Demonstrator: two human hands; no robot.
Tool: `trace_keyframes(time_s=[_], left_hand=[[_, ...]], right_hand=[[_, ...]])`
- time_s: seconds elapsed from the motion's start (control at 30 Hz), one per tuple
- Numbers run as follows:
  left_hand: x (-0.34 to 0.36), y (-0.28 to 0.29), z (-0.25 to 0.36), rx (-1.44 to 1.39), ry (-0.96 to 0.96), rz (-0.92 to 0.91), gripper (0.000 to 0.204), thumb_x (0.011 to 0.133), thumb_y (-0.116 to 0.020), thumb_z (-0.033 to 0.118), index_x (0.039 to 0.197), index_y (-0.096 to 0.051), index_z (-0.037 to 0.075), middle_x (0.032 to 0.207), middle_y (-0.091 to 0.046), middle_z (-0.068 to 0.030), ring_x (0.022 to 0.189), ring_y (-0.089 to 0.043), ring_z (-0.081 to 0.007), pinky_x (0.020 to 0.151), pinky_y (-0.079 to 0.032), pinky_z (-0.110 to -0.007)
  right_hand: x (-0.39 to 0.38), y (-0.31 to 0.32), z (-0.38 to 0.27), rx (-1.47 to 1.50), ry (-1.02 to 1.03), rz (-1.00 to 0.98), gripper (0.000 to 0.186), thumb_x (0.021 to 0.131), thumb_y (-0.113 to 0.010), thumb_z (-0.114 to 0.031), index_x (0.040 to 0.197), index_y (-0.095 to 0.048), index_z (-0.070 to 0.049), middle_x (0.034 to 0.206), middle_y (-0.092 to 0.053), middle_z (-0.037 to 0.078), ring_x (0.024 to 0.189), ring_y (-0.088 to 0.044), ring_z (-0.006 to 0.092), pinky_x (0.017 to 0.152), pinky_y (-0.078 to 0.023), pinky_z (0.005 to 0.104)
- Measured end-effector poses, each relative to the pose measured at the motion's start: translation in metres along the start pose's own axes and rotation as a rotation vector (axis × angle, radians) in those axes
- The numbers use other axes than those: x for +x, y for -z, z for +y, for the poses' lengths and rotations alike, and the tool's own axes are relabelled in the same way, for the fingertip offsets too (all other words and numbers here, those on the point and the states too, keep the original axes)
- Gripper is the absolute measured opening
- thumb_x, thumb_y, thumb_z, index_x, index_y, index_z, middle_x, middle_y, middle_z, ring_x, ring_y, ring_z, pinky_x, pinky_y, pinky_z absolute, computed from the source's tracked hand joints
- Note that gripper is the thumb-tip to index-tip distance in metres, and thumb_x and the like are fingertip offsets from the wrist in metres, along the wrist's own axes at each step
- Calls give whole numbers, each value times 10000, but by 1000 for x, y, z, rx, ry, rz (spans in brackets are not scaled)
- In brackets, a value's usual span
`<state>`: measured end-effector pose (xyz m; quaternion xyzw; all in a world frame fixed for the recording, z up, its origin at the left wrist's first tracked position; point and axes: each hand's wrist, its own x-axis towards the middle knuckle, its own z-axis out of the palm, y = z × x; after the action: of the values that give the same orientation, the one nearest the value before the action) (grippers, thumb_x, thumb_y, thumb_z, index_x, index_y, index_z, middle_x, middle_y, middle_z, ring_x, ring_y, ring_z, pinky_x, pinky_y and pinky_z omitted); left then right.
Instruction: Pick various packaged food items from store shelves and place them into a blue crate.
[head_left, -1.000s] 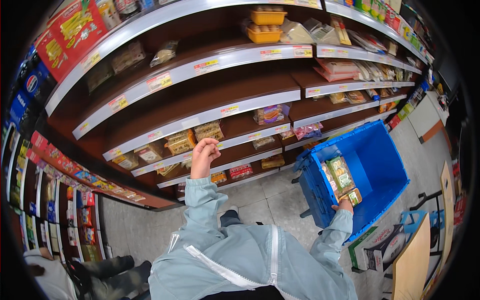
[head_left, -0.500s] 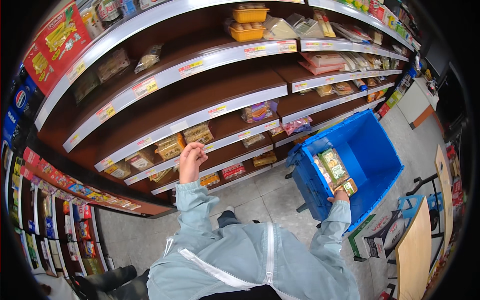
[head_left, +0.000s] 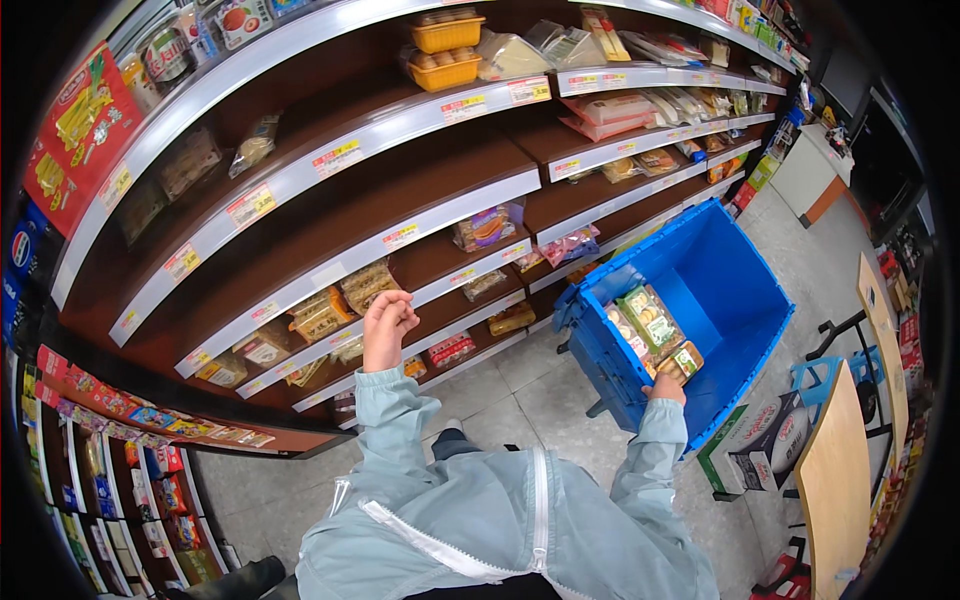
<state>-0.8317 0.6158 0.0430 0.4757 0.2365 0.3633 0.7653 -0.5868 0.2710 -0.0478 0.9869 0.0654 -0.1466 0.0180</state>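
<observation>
My left hand (head_left: 388, 332) hovers in front of the lower shelves with its fingers curled together, and nothing shows in it. Behind it sit packs of bread, one in clear wrap (head_left: 368, 285) and one with orange trim (head_left: 321, 314). Inside the near left side of a blue plastic crate (head_left: 615, 372), my right hand (head_left: 666, 388) grips the near end of a clear food pack (head_left: 682, 362) with round brownish pieces. That pack lies beside a green-labelled pack (head_left: 648, 318) and a pale-topped pack (head_left: 627, 330) in the crate.
Brown shelving (head_left: 400, 150) with white price rails curves across the front. Orange egg-filled trays (head_left: 445, 68) stand on an upper shelf. Right of the crate are a dark printed carton (head_left: 775, 445) and a wooden board (head_left: 835, 480). Grey floor tiles (head_left: 500, 410) lie below.
The view has shifted a little, so the shelves sit further left. More of the pack under my right hand shows now. My left hand stays raised with curled fingers.
</observation>
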Motion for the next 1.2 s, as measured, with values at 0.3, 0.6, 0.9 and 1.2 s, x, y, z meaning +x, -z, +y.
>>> trace_keyframes(time_s=[0.3,0.6,0.9,1.2], left_hand=[[6,-3,-24,28,93,-38,106,778,-426,72,817,-521,45,664,-491,8,602,-479,-66,577,-423,-204],[60,-30,2,-57,-431,174,75,762,-428,42,758,-500,23,632,-473,-16,591,-449,-78,596,-384,-205],[119,-32,51,35,-657,-31,95,745,-431,76,723,-480,-4,675,-456,-50,623,-423,-96,587,-341,-206],[139,-33,56,51,-239,-769,119,758,-459,81,809,-505,-17,758,-476,-60,699,-450,-119,662,-358,-230]], right_hand=[[-1,6,3,25,15,-13,327,637,-644,-292,880,-551,-95,843,-588,107,805,-567,244,662,-454,341],[17,7,0,90,85,-146,556,687,-583,-352,1124,-386,-69,1091,-454,189,986,-466,311,797,-399,339],[11,210,-209,1399,947,474,774,703,-552,-68,1274,-30,-91,1275,-187,174,1167,-240,318,928,-244,436],[6,303,-407,1216,1118,1085,969,550,-736,-254,1209,-76,7,1194,-202,212,1110,-256,332,901,-259,404]])
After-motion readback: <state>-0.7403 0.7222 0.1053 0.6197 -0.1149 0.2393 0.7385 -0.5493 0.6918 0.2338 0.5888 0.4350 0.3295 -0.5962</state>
